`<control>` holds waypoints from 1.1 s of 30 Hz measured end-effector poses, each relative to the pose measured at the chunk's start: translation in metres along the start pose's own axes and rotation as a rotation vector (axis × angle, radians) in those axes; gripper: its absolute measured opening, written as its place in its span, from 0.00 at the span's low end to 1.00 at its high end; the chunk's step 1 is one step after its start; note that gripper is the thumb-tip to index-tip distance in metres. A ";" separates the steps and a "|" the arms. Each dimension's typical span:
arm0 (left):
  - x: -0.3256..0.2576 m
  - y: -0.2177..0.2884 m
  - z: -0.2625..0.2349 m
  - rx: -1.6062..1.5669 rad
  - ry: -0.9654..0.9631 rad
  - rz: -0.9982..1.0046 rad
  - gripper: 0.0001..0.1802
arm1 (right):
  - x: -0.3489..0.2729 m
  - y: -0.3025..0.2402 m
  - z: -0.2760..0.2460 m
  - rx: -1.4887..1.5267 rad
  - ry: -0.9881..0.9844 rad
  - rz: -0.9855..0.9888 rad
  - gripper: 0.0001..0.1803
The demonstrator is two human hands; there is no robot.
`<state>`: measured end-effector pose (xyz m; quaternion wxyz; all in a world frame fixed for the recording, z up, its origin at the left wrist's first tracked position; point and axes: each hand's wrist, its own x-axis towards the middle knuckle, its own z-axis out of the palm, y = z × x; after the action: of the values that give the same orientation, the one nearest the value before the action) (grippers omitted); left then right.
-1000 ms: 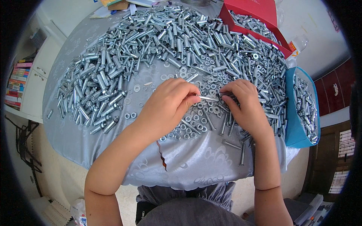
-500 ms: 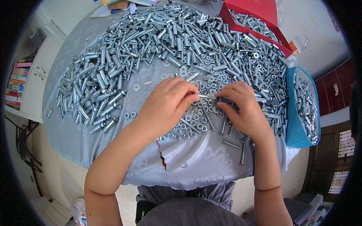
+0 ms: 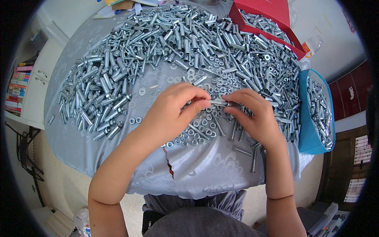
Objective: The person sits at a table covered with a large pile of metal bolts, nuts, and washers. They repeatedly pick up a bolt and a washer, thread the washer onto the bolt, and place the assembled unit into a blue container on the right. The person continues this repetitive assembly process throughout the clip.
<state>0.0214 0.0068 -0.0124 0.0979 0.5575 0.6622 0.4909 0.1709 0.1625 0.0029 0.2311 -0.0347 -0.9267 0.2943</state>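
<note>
Over the pile's near middle, my left hand (image 3: 171, 110) pinches one end of a silvery bolt (image 3: 217, 102) between thumb and fingertips. The thumb and fingers of my right hand (image 3: 256, 116) close round a metal sleeve (image 3: 234, 105) at the bolt's other end. The bolt's shank spans the gap between both hands; how far it sits inside the sleeve is hidden by my fingers. Beneath the hands lie many loose washers and nuts (image 3: 202, 128). A few long bolts (image 3: 254, 162) rest near my right wrist.
A big heap of metal sleeves and bolts (image 3: 189, 39) arcs across the cloth-covered table (image 3: 130, 166). At the left lie assembled-looking sleeve bolts (image 3: 104, 85). A red box (image 3: 262, 6) and a blue bin (image 3: 307, 134), both holding metal parts, stand at the right. The tablecloth has a tear (image 3: 169, 164).
My right fingertips have shifted slightly on the sleeve, and less of it shows. Both hands stay in nearly the same place, still joined by the bolt.
</note>
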 end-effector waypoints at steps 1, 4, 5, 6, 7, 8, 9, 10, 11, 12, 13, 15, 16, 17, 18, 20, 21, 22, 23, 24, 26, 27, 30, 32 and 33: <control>-0.001 0.000 0.000 -0.021 -0.014 -0.004 0.07 | 0.000 -0.003 0.000 0.052 0.013 0.038 0.14; -0.001 0.007 0.002 -0.215 -0.062 -0.138 0.08 | -0.001 -0.014 0.005 0.139 0.039 0.051 0.17; -0.001 0.011 0.002 -0.277 -0.093 -0.188 0.08 | -0.001 -0.016 0.007 0.124 0.037 -0.012 0.17; -0.001 0.015 0.001 -0.339 -0.124 -0.238 0.08 | -0.001 -0.017 0.008 0.109 0.035 -0.075 0.18; -0.001 0.016 0.001 -0.401 -0.154 -0.288 0.09 | -0.001 -0.017 0.008 0.092 0.052 -0.109 0.18; -0.002 0.015 0.001 -0.436 -0.137 -0.298 0.09 | -0.001 -0.018 0.009 0.076 0.068 -0.142 0.17; -0.003 0.013 0.002 -0.471 -0.120 -0.308 0.09 | -0.001 -0.019 0.009 0.060 0.084 -0.176 0.17; -0.004 0.012 0.002 -0.506 -0.103 -0.319 0.10 | -0.001 -0.019 0.009 0.047 0.092 -0.201 0.17; -0.004 0.013 0.002 -0.500 -0.100 -0.319 0.10 | 0.000 -0.019 0.009 0.035 0.100 -0.226 0.17; -0.004 0.015 0.002 -0.494 -0.096 -0.320 0.10 | 0.000 -0.019 0.009 0.022 0.107 -0.252 0.17; -0.004 0.016 0.001 -0.487 -0.092 -0.320 0.10 | 0.000 -0.018 0.010 -0.004 0.119 -0.274 0.17; -0.003 0.020 0.000 -0.430 -0.113 -0.347 0.10 | -0.001 -0.016 0.011 -0.061 0.142 -0.314 0.18; -0.002 0.022 -0.001 -0.401 -0.123 -0.360 0.10 | 0.000 -0.015 0.011 -0.080 0.149 -0.324 0.18; -0.002 0.024 -0.001 -0.401 -0.127 -0.375 0.11 | 0.000 -0.015 0.011 -0.099 0.156 -0.336 0.18; -0.002 0.025 -0.002 -0.400 -0.130 -0.389 0.11 | 0.001 -0.015 0.012 -0.118 0.162 -0.348 0.18; -0.002 0.025 -0.001 -0.396 -0.127 -0.388 0.12 | 0.000 -0.015 0.012 -0.120 0.174 -0.347 0.18; -0.003 0.023 0.000 -0.392 -0.121 -0.372 0.12 | 0.000 -0.015 0.012 -0.120 0.180 -0.347 0.18; -0.004 0.022 0.001 -0.389 -0.115 -0.356 0.12 | 0.001 -0.017 0.011 -0.120 0.174 -0.308 0.18; -0.004 0.021 0.001 -0.412 -0.094 -0.362 0.11 | 0.002 -0.020 0.010 -0.119 0.167 -0.268 0.17; -0.003 0.021 0.001 -0.435 -0.073 -0.368 0.11 | 0.003 -0.022 0.009 -0.118 0.160 -0.229 0.16; -0.003 0.018 0.001 -0.479 -0.039 -0.371 0.11 | 0.001 -0.016 0.004 -0.135 0.117 -0.162 0.13; -0.003 0.014 0.002 -0.500 -0.026 -0.368 0.10 | 0.001 -0.014 0.002 -0.143 0.096 -0.129 0.12; -0.001 0.012 0.001 -0.543 -0.006 -0.383 0.10 | 0.000 -0.012 0.002 -0.092 0.094 -0.028 0.10; 0.000 0.013 0.001 -0.556 -0.003 -0.384 0.09 | -0.001 -0.010 0.002 -0.094 0.077 -0.030 0.10; -0.001 0.015 0.001 -0.558 -0.003 -0.376 0.08 | -0.001 -0.009 0.002 -0.110 0.070 -0.061 0.10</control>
<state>0.0321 0.0054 -0.0022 0.3365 0.3781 0.5934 0.6258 0.1718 0.1540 0.0059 0.2698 -0.0294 -0.9335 0.2343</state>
